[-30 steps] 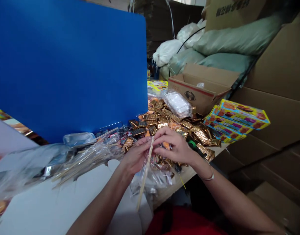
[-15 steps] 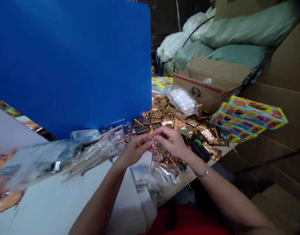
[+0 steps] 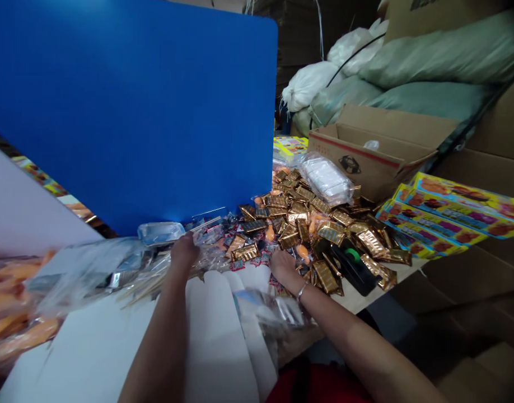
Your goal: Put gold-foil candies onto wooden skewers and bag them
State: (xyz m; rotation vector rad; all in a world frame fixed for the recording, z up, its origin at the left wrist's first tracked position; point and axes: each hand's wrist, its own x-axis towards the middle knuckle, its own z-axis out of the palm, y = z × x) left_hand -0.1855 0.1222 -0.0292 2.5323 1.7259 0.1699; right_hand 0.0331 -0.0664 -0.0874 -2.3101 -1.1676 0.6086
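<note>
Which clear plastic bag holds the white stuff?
The plump bag lying on the gold foil packets; the bag by the left hand holds wooden sticks.

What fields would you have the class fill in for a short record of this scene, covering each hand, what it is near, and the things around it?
Left hand: at a clear plastic bag of wooden sticks
Right hand: at the edge of a heap of gold foil packets
Beside right hand: black and green object, kind unclear
Behind heap: open cardboard box
Right of heap: stacked yellow printed boxes
Left of heap: blue board
Background: pale green sacks
</note>
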